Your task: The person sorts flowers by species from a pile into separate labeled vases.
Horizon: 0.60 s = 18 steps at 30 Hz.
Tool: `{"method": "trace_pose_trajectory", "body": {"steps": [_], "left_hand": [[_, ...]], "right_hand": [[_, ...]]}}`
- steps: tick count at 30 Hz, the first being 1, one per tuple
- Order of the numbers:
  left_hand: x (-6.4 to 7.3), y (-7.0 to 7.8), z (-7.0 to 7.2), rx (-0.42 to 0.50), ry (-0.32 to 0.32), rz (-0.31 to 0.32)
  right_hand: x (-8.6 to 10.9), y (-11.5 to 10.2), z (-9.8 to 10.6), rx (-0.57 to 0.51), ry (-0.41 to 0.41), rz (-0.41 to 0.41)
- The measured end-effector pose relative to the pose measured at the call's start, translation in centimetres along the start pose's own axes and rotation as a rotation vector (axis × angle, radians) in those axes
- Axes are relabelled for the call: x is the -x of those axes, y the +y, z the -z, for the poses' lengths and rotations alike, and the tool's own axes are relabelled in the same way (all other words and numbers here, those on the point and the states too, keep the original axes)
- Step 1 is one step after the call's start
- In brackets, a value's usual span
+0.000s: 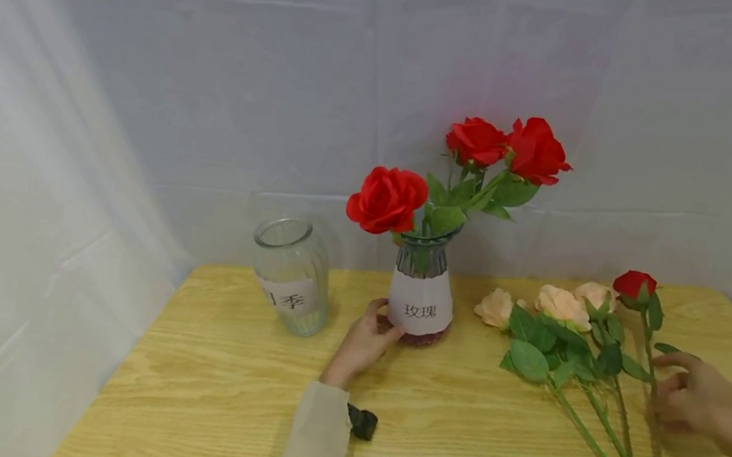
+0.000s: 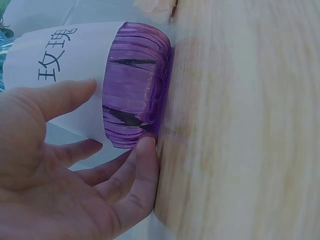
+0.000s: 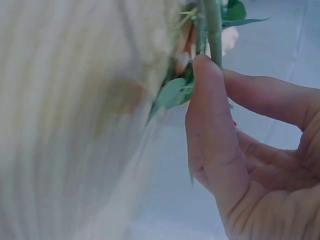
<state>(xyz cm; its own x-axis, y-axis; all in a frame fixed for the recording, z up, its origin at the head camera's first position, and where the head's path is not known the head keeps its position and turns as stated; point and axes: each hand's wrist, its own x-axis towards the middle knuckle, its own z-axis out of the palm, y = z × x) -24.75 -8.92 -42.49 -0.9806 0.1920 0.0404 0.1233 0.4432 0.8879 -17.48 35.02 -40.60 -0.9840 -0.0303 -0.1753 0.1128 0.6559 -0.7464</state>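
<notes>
Head view: right hand (image 1: 701, 399) pinches red rose (image 1: 635, 286), bloom far, stem end near.

Head view: a white label (image 1: 421, 300) conceals the stems within the purple-based vase (image 1: 422, 263), and the first character on the clear vase (image 1: 294, 281) curves partly out of sight. The lower edge truncates the left sleeve (image 1: 315, 436) and the table (image 1: 449, 444). Left wrist view: the left edge crops the left hand (image 2: 65, 187) and the vase's neck. Right wrist view: the tabletop is blurred; the rose stem (image 3: 214, 35) disappears behind the right hand (image 3: 260, 170).
</notes>
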Motion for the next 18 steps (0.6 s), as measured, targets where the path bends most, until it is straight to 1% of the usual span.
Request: {"method": "trace_pose_trajectory", "body": {"steps": [7, 12, 18], "left_hand": [[-0.01, -0.01, -0.04, 0.001, 0.003, -0.005], [0.02, 0.02, -0.03, -0.002, 0.000, -0.005], [0.05, 0.05, -0.03, -0.011, 0.004, -0.006]], "right_hand": [[0.08, -0.85, 0.31, -0.029, 0.056, 0.029], [-0.02, -0.84, 0.20, -0.049, 0.106, 0.038], [-0.23, -0.97, 0.19, -0.104, 0.133, 0.040]]}}
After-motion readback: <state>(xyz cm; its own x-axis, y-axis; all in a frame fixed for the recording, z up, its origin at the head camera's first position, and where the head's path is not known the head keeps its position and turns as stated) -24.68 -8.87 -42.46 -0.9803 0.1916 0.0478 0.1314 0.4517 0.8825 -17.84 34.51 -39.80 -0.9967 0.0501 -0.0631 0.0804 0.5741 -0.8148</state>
